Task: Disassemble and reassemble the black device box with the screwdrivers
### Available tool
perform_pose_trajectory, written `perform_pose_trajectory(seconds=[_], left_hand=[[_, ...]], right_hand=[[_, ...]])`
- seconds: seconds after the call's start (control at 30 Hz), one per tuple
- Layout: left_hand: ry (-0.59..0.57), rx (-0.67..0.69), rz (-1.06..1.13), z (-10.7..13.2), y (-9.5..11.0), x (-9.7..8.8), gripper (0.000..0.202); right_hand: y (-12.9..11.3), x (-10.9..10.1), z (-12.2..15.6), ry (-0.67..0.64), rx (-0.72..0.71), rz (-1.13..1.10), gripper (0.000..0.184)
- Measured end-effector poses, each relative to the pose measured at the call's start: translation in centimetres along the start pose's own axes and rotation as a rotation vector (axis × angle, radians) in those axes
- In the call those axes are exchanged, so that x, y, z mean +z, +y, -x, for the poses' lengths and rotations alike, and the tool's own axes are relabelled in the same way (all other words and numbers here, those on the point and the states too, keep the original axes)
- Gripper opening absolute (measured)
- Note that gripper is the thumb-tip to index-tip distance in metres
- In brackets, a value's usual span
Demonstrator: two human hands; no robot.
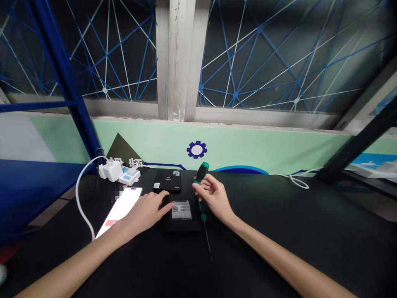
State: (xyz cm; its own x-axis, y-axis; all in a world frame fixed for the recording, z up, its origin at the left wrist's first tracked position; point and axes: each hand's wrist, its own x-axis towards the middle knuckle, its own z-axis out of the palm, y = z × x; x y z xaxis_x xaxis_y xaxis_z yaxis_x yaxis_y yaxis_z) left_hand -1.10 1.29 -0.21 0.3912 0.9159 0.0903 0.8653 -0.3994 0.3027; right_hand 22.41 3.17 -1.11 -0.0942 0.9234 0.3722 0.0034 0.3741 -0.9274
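Overall, a black work table [263, 231] runs along a pale green wall [263, 149], with a lit smartphone [119, 207] and a power strip [128, 177] toward the left. Near the middle sits a small black box [181, 215], label up and apparently closed, with a flat black case [167, 180] just beyond it. The left hand [142, 211] lies open, its fingertips at the box's edge without gripping it. The right hand [215, 196] pinches a green-handled screwdriver [201, 171], whose long shaft passes beside the box, its tip clear. Whether anything has been unfastened cannot be told.
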Motion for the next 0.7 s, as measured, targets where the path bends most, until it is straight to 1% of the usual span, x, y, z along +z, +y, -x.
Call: perform_pose_trajectory(seconds=[0.17, 0.37, 0.53, 0.7], left_hand=[[-0.001, -0.006, -0.009, 0.1, 0.0, 0.0, 0.050], [-0.005, -0.005, -0.014, 0.2, 0.1, 0.0, 0.049], [-0.017, 0.005, -0.003, 0.1, 0.2, -0.2, 0.047], [-0.022, 0.005, -0.007, 0.1, 0.3, -0.3, 0.045]], right_hand=[[1.1, 0.3, 0.4, -0.051, 0.026, 0.062, 0.037], [1.9, 0.3, 0.5, -0.036, -0.039, 0.146, 0.031], [1.8, 0.0, 0.4, -0.005, -0.176, 0.325, 0.024], [2.1, -0.2, 0.3, -0.002, -0.188, 0.341, 0.019]])
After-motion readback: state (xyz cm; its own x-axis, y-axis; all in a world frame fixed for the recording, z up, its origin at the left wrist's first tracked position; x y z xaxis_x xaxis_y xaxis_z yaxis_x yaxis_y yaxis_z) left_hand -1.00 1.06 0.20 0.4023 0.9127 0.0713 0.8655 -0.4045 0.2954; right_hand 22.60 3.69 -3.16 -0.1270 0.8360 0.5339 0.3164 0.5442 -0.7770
